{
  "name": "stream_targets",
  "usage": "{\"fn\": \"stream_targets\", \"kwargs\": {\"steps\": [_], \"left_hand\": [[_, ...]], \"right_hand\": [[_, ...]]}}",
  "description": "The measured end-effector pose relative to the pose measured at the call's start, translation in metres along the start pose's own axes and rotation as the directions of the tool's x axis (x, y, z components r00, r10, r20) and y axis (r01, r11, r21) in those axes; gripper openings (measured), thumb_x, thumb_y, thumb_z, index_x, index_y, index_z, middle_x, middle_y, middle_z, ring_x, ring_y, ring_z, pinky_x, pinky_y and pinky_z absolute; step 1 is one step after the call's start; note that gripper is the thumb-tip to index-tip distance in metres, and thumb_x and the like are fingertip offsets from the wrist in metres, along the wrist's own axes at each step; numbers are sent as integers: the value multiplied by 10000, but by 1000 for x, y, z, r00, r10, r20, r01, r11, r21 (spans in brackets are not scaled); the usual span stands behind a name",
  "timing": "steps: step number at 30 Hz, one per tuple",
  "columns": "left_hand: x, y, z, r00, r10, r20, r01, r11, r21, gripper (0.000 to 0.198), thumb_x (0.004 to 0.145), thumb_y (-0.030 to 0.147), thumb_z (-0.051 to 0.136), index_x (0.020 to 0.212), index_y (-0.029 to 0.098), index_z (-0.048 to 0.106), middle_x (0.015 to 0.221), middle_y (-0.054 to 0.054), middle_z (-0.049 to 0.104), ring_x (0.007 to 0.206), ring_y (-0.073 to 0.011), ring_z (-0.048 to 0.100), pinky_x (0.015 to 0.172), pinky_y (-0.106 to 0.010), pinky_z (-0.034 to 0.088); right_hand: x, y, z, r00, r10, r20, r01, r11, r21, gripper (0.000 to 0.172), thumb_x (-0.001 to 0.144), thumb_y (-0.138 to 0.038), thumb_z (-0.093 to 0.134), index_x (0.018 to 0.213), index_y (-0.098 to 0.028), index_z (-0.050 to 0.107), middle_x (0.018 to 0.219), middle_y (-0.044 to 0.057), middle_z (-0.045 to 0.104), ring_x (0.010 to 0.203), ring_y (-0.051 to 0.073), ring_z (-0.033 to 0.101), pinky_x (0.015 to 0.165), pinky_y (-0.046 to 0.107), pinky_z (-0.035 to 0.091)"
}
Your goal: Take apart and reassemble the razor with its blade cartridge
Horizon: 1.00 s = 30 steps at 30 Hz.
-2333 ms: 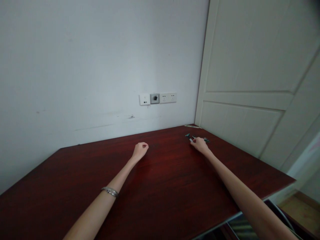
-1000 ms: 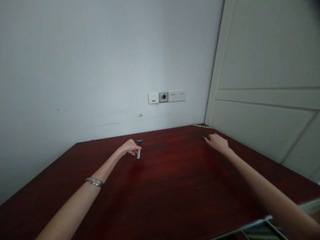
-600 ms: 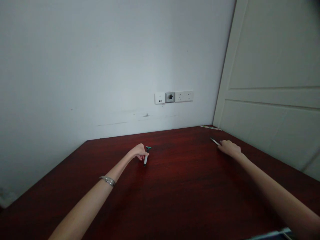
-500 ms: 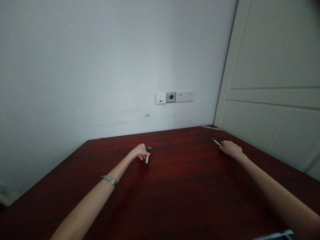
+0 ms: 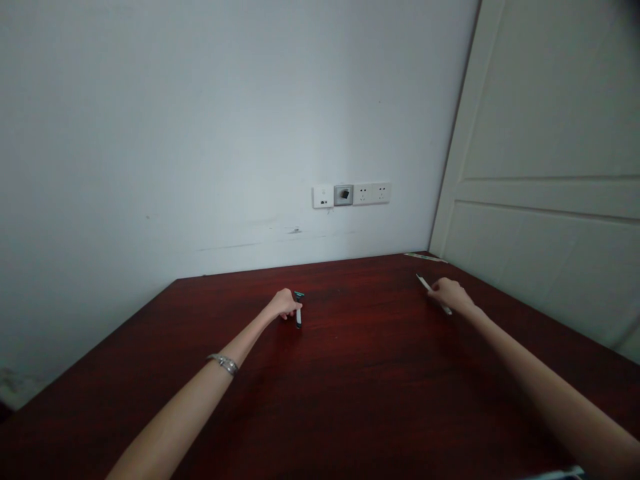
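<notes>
Head view, left hand: your left hand (image 5: 284,304) is clamped in a pinch on a safety razor (image 5: 299,316), thumb side against the handle.
Head view, right hand: your right hand (image 5: 449,293) is pinched on a slim white implement (image 5: 425,283); its exact kind cannot be told, as your fingers cover part of it.
Razor, place: over the far half of the dark red tabletop (image 5: 330,400), left of the white implement and well apart from it. Whether it touches the surface cannot be told.
Razor, risk: your grip takes only a short stretch of handle, so in my judgement it could pivot or slip; a fingertip sliding forward would come near the blade head.
White implement, risk: the hold looks light and both ends stick out, so a knock on either end could turn it in your fingers or drop it.
Razor, long axis: nearly straight away from you; green-edged head at the far end, dark butt toward you.
White implement, long axis: diagonal; dark narrow tip pointing far and left, pale end near and right.
Tabletop corner: a narrow printed strip (image 5: 425,257) lies beyond your right hand, untouched.
</notes>
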<state>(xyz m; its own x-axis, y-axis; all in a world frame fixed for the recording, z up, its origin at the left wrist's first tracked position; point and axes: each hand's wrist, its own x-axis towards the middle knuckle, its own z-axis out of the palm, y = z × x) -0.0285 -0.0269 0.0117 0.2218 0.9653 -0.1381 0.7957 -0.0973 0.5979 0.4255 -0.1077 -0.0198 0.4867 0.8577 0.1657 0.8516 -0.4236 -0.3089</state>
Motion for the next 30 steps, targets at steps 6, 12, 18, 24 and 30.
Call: {"fn": "stream_targets", "kwargs": {"steps": [6, 12, 18, 24, 30], "left_hand": [[5, 1, 4, 1000, 19, -3, -18, 994, 103, 290, 666, 277, 638, 433, 116, 576, 456, -49, 593, 333, -85, 475, 398, -193, 426], [6, 0, 7, 999, 47, 16, -49, 971, 233, 281, 728, 309, 563, 588, 86, 658, 598, -77, 654, 404, -88, 509, 441, -190, 420], [4, 1, 8, 999, 54, 9, -54, 961, 270, 301, 723, 340, 549, 615, 89, 675, 608, -78, 653, 425, -104, 519, 450, -207, 414], [3, -1, 9, 1000, 26, -2, -24, 956, 291, 305, 719, 357, 547, 615, 102, 677, 597, -76, 650, 443, -111, 532, 463, -203, 409], [1, 0, 9, 1000, 20, -7, -17, 960, 279, 300, 728, 352, 559, 617, 100, 677, 590, -72, 649, 456, -114, 543, 482, -204, 416]], "right_hand": [[-42, -93, 2, 958, -280, 59, 271, 953, 134, 221, 738, -221, 553, 876, -115, 688, 813, 110, 691, 782, 204, 643, 640, 227, 406], [-102, -180, 21, 842, -526, 117, 498, 843, 203, 170, 769, -187, 490, 742, -124, 646, 734, 89, 670, 677, 163, 626, 581, 209, 362], [-137, -229, 37, 734, -663, 147, 652, 748, 121, 189, 819, -207, 445, 844, -123, 611, 861, 134, 662, 796, 199, 635, 655, 228, 387], [-146, -250, 46, 718, -667, 199, 669, 740, 67, 270, 822, -227, 418, 973, -99, 602, 974, 172, 642, 901, 245, 628, 719, 266, 425], [-146, -255, 46, 719, -653, 236, 665, 746, 38, 286, 821, -228, 410, 936, -99, 638, 973, 182, 650, 905, 264, 635, 739, 292, 443]]}}
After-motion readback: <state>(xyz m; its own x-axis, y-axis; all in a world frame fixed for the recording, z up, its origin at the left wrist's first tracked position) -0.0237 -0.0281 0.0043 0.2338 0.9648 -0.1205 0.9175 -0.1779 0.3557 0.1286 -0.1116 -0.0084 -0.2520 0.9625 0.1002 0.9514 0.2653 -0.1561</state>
